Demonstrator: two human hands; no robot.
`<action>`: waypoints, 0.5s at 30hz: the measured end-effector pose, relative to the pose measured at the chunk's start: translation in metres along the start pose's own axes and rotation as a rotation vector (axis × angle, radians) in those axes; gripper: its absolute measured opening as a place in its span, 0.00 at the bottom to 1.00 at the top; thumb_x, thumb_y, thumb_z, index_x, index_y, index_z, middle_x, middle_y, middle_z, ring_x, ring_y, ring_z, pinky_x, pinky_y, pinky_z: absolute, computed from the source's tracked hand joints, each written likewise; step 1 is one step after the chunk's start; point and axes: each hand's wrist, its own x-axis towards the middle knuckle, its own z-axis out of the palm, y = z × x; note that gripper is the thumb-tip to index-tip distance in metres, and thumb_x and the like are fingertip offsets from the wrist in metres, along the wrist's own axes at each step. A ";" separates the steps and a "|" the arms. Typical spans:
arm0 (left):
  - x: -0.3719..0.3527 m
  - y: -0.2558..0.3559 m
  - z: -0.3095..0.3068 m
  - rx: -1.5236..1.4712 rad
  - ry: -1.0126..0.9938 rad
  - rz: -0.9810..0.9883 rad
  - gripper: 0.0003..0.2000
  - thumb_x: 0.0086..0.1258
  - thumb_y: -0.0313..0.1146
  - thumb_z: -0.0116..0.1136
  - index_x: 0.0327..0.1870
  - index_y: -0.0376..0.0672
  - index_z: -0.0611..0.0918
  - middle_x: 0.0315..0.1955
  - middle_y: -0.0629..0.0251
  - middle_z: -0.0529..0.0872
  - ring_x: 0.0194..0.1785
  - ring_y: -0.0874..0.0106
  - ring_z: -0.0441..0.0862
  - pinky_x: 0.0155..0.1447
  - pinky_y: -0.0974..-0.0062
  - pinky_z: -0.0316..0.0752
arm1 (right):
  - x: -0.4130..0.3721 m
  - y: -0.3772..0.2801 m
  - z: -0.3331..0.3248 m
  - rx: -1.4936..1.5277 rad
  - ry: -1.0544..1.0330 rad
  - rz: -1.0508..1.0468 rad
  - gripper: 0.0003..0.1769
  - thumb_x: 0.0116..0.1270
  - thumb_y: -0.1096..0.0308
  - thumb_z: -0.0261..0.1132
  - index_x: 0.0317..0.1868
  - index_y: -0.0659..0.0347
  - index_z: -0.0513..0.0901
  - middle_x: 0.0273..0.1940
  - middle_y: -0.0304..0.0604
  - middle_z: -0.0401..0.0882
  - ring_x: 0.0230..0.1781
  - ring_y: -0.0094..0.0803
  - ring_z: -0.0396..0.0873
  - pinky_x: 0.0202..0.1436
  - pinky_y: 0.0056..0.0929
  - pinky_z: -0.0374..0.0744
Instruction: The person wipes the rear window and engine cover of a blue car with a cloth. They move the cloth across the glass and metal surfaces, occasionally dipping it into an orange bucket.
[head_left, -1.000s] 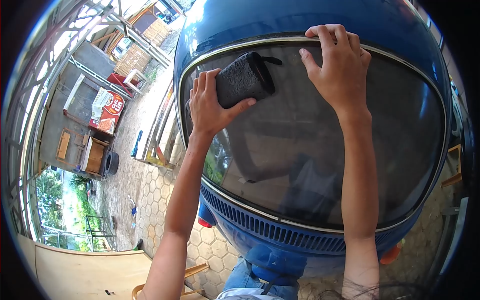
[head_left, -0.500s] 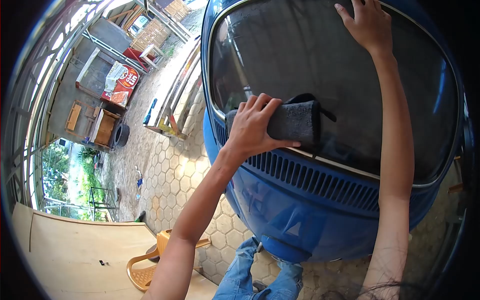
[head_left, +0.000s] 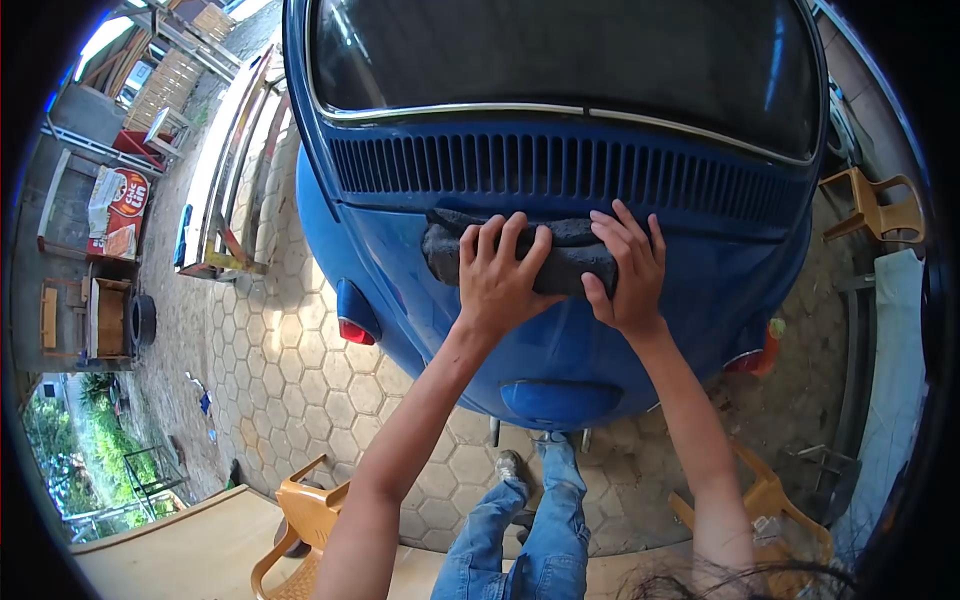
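A folded dark grey cloth (head_left: pixel 572 264) lies on the blue rear lid of a rounded car (head_left: pixel 395 275), just below its row of vent slots (head_left: pixel 560 168). My left hand (head_left: pixel 502 278) grips the cloth near its middle, fingers over the top and thumb along the lower edge. At the cloth's right end is my right hand (head_left: pixel 632 272), its fingers and thumb curled around that end. The dark rear window (head_left: pixel 560 55) with its bright trim is farther up. Below the cloth, a blue bulge (head_left: pixel 560 400) sits low on the lid.
Wooden bench-like frames (head_left: pixel 225 190) stand left of the car on hexagonal paving (head_left: pixel 300 385). Yellow-brown plastic chairs are behind me at left (head_left: pixel 310 520) and at right (head_left: pixel 765 500), with another chair (head_left: pixel 875 205) beside the car. A tyre (head_left: pixel 143 320) rests farther left.
The cloth and my left hand have moved from the rear window down to the lid. My right hand has left the upper glass and come to the cloth's right end. The view has shifted downward.
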 end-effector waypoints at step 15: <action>-0.126 0.025 0.047 -0.015 -0.015 -0.052 0.34 0.56 0.51 0.74 0.63 0.45 0.79 0.64 0.60 0.78 0.65 0.59 0.75 0.70 0.51 0.66 | -0.103 -0.059 0.047 -0.239 0.040 -0.116 0.15 0.75 0.57 0.59 0.52 0.46 0.90 0.53 0.28 0.88 0.56 0.28 0.83 0.73 0.41 0.70</action>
